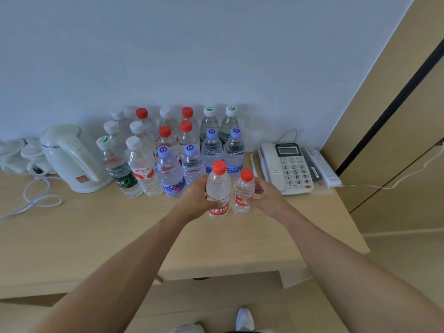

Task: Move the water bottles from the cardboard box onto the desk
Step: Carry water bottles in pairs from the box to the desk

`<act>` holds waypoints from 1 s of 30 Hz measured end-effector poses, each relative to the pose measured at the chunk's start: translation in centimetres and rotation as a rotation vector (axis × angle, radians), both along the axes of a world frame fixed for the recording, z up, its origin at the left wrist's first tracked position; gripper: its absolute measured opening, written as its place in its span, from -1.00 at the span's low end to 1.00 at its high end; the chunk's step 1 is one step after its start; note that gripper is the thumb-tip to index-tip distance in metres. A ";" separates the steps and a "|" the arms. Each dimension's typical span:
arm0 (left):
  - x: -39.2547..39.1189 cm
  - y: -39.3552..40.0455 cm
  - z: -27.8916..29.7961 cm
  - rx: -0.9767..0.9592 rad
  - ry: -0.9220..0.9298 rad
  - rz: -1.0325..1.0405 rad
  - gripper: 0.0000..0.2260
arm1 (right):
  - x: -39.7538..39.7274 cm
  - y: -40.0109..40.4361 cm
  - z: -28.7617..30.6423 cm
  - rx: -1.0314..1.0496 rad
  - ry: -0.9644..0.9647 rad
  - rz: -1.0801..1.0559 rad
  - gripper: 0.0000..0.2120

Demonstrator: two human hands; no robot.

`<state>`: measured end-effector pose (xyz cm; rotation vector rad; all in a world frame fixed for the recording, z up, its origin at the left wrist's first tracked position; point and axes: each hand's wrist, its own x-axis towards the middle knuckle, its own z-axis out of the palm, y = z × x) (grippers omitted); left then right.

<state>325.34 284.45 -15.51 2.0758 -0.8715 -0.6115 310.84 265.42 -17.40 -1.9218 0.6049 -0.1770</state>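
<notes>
We note both hands extended over the bench (96, 231). The left hand (195, 200) grips the taller red-capped bottle (218, 188); the right hand (265, 197) pinches the shorter red-capped bottle (243, 191). Both bottles are at the front of the standing cluster (173, 150); we cannot tell whether they touch the surface. Risk: a careless set-down could topple the purple-capped bottles (192, 162) just behind. The telephone (287, 168) and kettle (72, 157) flank the cluster. The cardboard box is out of view.
</notes>
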 end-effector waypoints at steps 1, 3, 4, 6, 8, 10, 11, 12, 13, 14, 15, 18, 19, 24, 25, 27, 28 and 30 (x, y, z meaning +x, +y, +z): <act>0.0 0.0 0.4 0.009 -0.044 -0.007 -0.41 | 0.0 0.1 0.2 -0.013 0.001 -0.006 -0.44; 0.1 0.0 1.3 -0.003 -0.119 -0.023 -0.44 | 0.2 0.3 0.9 -0.034 -0.011 -0.023 -0.42; 0.2 0.0 1.8 -0.013 -0.152 -0.030 -0.47 | 0.4 0.4 1.3 -0.047 -0.011 -0.032 -0.40; 0.2 0.0 2.7 -0.023 -0.218 -0.036 -0.52 | 0.6 0.5 2.1 -0.086 -0.011 -0.040 -0.38; 0.0 0.0 3.7 -0.041 -0.307 -0.029 -0.56 | 0.7 0.5 2.9 -0.148 -0.031 -0.050 -0.46; -0.1 -0.1 5.0 -0.089 -0.410 -0.017 -0.61 | 0.9 0.4 3.8 -0.217 -0.063 -0.069 -0.54; -0.1 -0.2 5.8 -0.112 -0.451 -0.020 -0.63 | 1.0 0.3 4.2 -0.240 -0.078 -0.079 -0.56; 0.0 -0.3 6.6 -0.122 -0.485 -0.035 -0.67 | 1.1 0.1 4.6 -0.263 -0.089 -0.085 -0.57; 0.2 -0.5 7.4 -0.115 -0.511 -0.061 -0.70 | 1.2 0.0 4.9 -0.289 -0.096 -0.084 -0.58; 0.3 -0.7 8.2 -0.094 -0.525 -0.091 -0.72 | 1.2 0.0 5.1 -0.315 -0.099 -0.080 -0.59; 0.5 -1.0 8.9 -0.063 -0.535 -0.118 -0.73 | 1.2 0.0 5.1 -0.335 -0.103 -0.076 -0.60; 0.9 -1.9 10.2 0.039 -0.591 -0.187 -0.74 | 1.2 0.3 5.2 -0.374 -0.103 -0.082 -0.61; 1.0 -2.2 10.4 0.068 -0.612 -0.208 -0.76 | 1.1 0.3 5.2 -0.387 -0.096 -0.082 -0.61; 2.1 -4.1 11.4 0.147 -0.676 -0.238 -0.81 | 0.9 0.4 5.5 -0.431 -0.091 -0.064 -0.60; 2.4 -4.6 11.5 0.161 -0.681 -0.240 -0.81 | 0.9 0.5 5.5 -0.446 -0.088 -0.058 -0.61; 3.0 -5.5 11.8 0.186 -0.693 -0.238 -0.80 | 0.9 0.6 5.6 -0.471 -0.076 -0.053 -0.63; 3.4 -5.9 11.9 0.191 -0.699 -0.235 -0.81 | 1.0 0.7 5.6 -0.481 -0.071 -0.056 -0.63; 4.0 -6.6 12.0 0.197 -0.701 -0.223 -0.81 | 1.1 0.7 5.7 -0.494 -0.068 -0.062 -0.62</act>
